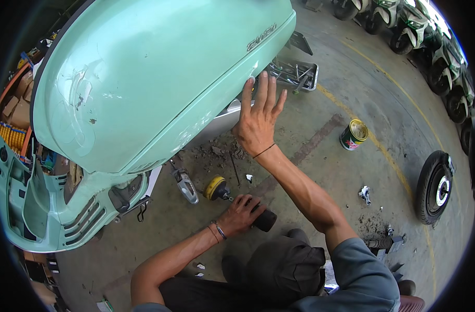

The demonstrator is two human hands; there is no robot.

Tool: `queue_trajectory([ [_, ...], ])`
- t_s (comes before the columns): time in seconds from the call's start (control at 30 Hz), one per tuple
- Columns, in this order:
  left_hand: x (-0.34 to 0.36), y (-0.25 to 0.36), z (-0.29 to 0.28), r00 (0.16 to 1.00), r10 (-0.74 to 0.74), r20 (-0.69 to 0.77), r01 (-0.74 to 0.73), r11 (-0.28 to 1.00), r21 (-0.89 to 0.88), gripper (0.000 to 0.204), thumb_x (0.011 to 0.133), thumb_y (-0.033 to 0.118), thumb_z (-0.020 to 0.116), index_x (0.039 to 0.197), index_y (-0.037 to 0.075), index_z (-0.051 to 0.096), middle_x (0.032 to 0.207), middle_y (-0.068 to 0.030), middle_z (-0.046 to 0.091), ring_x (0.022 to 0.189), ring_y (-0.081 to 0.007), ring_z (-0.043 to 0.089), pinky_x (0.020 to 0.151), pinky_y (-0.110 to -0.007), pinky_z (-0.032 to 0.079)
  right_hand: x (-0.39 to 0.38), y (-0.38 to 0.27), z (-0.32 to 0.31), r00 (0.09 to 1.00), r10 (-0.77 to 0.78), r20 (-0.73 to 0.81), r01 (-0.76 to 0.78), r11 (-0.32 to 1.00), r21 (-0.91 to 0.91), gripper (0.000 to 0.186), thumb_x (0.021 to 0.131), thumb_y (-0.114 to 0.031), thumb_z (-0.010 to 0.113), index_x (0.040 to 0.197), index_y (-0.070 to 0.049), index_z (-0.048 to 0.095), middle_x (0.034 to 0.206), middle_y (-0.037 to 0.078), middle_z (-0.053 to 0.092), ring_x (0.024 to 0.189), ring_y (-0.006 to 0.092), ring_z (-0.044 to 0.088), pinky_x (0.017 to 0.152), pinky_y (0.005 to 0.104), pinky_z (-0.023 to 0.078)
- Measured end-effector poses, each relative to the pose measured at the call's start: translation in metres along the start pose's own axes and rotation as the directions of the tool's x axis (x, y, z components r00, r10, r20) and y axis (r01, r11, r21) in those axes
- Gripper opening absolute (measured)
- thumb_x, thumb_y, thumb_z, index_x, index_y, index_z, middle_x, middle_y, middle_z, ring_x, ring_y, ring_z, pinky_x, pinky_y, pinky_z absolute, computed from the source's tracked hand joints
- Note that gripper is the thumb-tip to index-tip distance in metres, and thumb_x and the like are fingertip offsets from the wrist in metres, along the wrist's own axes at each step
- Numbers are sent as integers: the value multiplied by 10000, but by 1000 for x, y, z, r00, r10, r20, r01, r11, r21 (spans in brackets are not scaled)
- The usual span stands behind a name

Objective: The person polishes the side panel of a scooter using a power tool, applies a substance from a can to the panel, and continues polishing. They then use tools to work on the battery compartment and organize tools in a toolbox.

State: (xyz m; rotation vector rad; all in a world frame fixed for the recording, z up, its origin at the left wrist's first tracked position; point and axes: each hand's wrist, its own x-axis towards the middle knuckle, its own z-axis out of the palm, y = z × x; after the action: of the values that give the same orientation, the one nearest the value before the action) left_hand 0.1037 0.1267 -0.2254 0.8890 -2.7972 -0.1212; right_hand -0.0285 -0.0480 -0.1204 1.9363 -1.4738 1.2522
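Observation:
A mint-green scooter body (133, 78) with scuffed patches fills the upper left. My right hand (258, 119) is raised against its lower side panel, fingers spread near the panel edge. My left hand (242, 213) grips the dark body of a power tool (264, 220) low over the floor, left of my right forearm. A round yellow-and-black pad (215, 187) is on the tool's front end. A metal part (184, 184) lies on the floor left of the pad.
A metal tray of tools (313, 78), an open can (354, 135), a wheel (435, 190) and a spring shock (380, 243) stand or lie around me. Parked scooters (404, 36) line the upper right; shelving with boxes (16, 104) is at left. Debris (216, 152) litters the concrete.

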Motion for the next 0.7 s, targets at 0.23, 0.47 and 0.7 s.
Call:
queue_trajectory([
  [0.23,-3,-6,9,985,149,-88,-141,986,93,473,773,162,637,1236,136,543,1180,-82,542,1097,-281,530,971,-450,428,-48,-4,-60,968,-57,246,-23,951,310,657,728,-17,602,1377,-86,528,1507,280,287,1422,468,234,1156,610,160],
  [0.47,13,32,6,868,496,-18,-492,865,96,309,832,224,571,1136,173,552,1084,-12,544,1049,-203,535,946,-432,433,-67,22,-30,372,-545,751,-316,686,655,670,879,-527,653,1385,-103,537,1463,204,417,1432,380,259,1165,514,229],
  [0.7,20,17,6,887,456,-70,-453,890,52,298,819,228,591,1104,174,525,1062,-20,520,1026,-215,536,898,-415,434,-70,36,-58,575,-716,397,252,616,746,335,796,-386,754,841,-57,712,1301,148,529,1269,360,441,1029,500,383],
])
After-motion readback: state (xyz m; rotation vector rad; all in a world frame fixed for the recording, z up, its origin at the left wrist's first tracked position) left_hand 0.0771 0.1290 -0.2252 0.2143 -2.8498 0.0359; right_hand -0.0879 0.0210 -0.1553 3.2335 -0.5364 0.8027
